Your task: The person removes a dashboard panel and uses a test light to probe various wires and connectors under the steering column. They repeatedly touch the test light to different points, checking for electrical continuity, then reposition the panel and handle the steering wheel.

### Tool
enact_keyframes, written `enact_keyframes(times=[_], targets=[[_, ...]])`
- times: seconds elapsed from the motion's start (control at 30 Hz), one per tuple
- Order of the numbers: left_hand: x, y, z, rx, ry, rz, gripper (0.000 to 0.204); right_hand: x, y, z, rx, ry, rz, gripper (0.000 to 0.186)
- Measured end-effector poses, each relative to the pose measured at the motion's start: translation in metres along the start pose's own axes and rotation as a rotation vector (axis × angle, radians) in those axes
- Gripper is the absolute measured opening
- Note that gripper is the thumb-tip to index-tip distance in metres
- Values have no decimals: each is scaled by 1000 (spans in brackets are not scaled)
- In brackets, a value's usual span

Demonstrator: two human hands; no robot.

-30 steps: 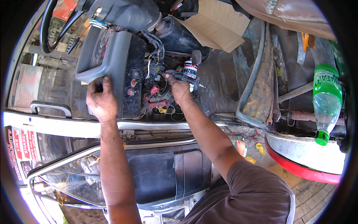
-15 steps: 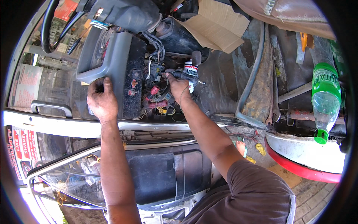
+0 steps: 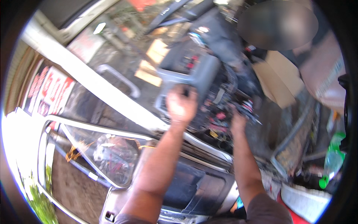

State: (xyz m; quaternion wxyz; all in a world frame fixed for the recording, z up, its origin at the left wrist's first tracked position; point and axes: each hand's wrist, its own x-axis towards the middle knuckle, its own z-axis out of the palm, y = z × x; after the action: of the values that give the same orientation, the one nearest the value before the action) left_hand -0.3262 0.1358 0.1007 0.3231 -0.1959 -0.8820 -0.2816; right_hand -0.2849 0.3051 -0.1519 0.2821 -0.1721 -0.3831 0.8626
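Note:
The picture is smeared by motion. My left hand (image 3: 181, 104) is closed on the near end of a grey plastic dashboard trim frame (image 3: 209, 76), thumb on top. To its right, my right hand (image 3: 238, 118) reaches into a tangle of loose wires and connectors (image 3: 216, 121) in the opened dashboard. Its fingers are bent together beside a dark part with a thin metal tip (image 3: 257, 120); what they pinch is hidden. A white and red can, clear earlier, is blurred behind that hand.
Beyond the wires lies an open cardboard piece (image 3: 278, 78). A green-labelled plastic bottle (image 3: 333, 158) is at the right. The white windscreen pillar (image 3: 100, 91) and open door (image 3: 182, 183) border the near side. A grab handle (image 3: 119, 80) sits left. A blurred oval covers the upper right.
My view has swung and tilted, so the dashboard appears turned and farther right. My left hand stays on the trim frame, and my right hand stays among the wires.

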Motion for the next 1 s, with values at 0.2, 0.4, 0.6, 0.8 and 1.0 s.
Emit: enact_keyframes(times=[0.2,0.4,0.6,0.8,1.0], targets=[[-1,7,-1,-4,-41,-37,18,9,-3,-1,85,82,50,20],[1,3,-2,-27,-27,33,20,3,-6,1,49,80,121,20],[2,-7,8,-138,-49,5,18,4,7,3,36,149,43,17],[3,-7,7,-74,-76,7,19,1,8,12,121,231,59,13],[2,-3,3,-12,-122,-19,23,1,4,16,148,246,80,16]])
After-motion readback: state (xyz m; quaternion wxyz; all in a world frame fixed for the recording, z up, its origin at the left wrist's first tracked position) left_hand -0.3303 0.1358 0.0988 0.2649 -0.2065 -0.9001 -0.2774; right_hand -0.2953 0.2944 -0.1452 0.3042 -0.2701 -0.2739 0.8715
